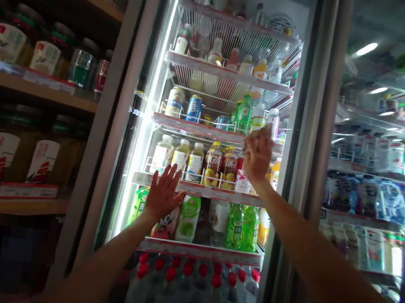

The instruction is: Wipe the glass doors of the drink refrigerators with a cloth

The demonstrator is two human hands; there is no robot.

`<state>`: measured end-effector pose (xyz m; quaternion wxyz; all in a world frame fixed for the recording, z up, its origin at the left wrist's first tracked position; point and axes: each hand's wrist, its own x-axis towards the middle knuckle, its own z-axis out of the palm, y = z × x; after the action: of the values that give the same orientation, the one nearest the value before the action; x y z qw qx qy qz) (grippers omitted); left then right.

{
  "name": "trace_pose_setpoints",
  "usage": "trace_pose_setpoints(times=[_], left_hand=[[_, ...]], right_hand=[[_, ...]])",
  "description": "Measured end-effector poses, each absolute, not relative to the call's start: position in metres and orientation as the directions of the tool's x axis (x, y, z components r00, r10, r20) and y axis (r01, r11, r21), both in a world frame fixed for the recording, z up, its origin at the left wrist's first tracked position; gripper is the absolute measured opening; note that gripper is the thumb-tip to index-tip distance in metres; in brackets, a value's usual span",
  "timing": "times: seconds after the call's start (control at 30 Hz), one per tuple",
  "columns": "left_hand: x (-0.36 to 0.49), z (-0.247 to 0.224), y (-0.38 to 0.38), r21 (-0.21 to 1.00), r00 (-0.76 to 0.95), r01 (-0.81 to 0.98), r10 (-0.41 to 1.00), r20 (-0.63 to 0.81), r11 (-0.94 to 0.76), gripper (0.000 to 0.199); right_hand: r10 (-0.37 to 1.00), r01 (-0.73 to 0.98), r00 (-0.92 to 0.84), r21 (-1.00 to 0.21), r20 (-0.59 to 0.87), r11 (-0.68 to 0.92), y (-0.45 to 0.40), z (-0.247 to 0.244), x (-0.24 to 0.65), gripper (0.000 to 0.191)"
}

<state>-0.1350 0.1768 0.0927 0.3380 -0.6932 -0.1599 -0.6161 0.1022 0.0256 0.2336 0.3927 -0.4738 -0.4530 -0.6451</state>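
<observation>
Both hands (209, 174) partly block the drink bottles (196, 163) behind them.

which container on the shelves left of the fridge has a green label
The green-labelled container, standing between a white-labelled container and a red-labelled container.

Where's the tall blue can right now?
In the head view, the tall blue can is left of centre in the lit fridge, just right of a white can, above the left hand.
</observation>
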Motion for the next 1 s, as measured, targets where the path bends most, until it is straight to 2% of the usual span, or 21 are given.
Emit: trace_pose_setpoints(times=[0.07,0.13,0.2,0.23,0.3,0.37,0.43,0.47,0.53,0.67,0.73,0.8,0.9,0.93,1.0], left_hand=[[-0.135,0.093,0.177,-0.274,0.19,0.639,-0.197,0.962,-0.719,0.068],[-0.135,0.093,0.178,-0.279,0.188,0.639,-0.206,0.96,-0.717,0.069],[-0.135,0.093,0.178,-0.284,0.187,0.638,-0.214,0.959,-0.715,0.07],[-0.135,0.093,0.179,-0.282,0.188,0.637,-0.21,0.959,-0.718,0.07],[-0.135,0.093,0.178,-0.27,0.19,0.627,-0.193,0.963,-0.731,0.07],[-0.135,0.093,0.178,-0.256,0.19,0.608,-0.175,0.966,-0.751,0.069],[-0.135,0.093,0.178,-0.243,0.192,0.592,-0.158,0.968,-0.769,0.069],[-0.135,0.093,0.178,-0.238,0.193,0.586,-0.151,0.969,-0.774,0.068],[-0.135,0.093,0.178,-0.231,0.193,0.581,-0.143,0.971,-0.78,0.068],[-0.135,0.092,0.179,-0.253,0.193,0.583,-0.171,0.966,-0.772,0.07],[-0.135,0.092,0.18,-0.252,0.193,0.586,-0.169,0.966,-0.77,0.069],[-0.136,0.093,0.18,-0.24,0.195,0.582,-0.154,0.969,-0.777,0.069],[-0.136,0.095,0.179,-0.221,0.201,0.572,-0.126,0.972,-0.79,0.07],[-0.135,0.094,0.178,-0.216,0.2,0.57,-0.121,0.972,-0.793,0.07],[-0.131,0.089,0.175,-0.201,0.182,0.573,-0.116,0.976,-0.794,0.069]], right_hand=[[0.081,0.91,-0.338,0.347,0.938,-0.227,0.041,0.209,0.066,0.038],[0.251,0.846,-0.468,0.511,0.848,-0.15,0.051,0.184,0.041,0.039],[0.321,0.792,-0.539,0.598,0.779,-0.122,0.048,0.169,0.042,0.038],[0.306,0.794,-0.53,0.59,0.791,-0.148,0.041,0.167,0.053,0.036],[0.18,0.856,-0.413,0.448,0.893,-0.258,0.021,0.168,0.088,0.031],[-0.019,0.919,-0.213,0.194,0.977,-0.343,-0.001,0.167,0.125,0.032],[-0.157,0.934,-0.059,-0.001,0.986,-0.358,-0.015,0.152,0.146,0.034],[-0.176,0.934,-0.028,-0.037,0.984,-0.354,-0.018,0.137,0.147,0.035],[-0.118,0.941,-0.058,0.015,0.991,-0.337,-0.014,0.096,0.13,0.038],[0.216,0.9,-0.356,0.396,0.909,-0.182,0.005,0.018,0.081,0.037],[0.29,0.889,-0.382,0.434,0.878,-0.144,0.002,0.003,0.081,0.036],[0.208,0.928,-0.251,0.296,0.945,-0.226,-0.012,0.003,0.102,0.037],[-0.059,0.941,0.007,-0.027,0.998,-0.337,-0.031,0.007,0.134,0.042],[-0.105,0.937,0.053,-0.086,0.993,-0.339,-0.032,0.006,0.135,0.045],[-0.077,0.948,0.066,-0.086,0.995,-0.308,-0.024,-0.006,0.12,0.05]])
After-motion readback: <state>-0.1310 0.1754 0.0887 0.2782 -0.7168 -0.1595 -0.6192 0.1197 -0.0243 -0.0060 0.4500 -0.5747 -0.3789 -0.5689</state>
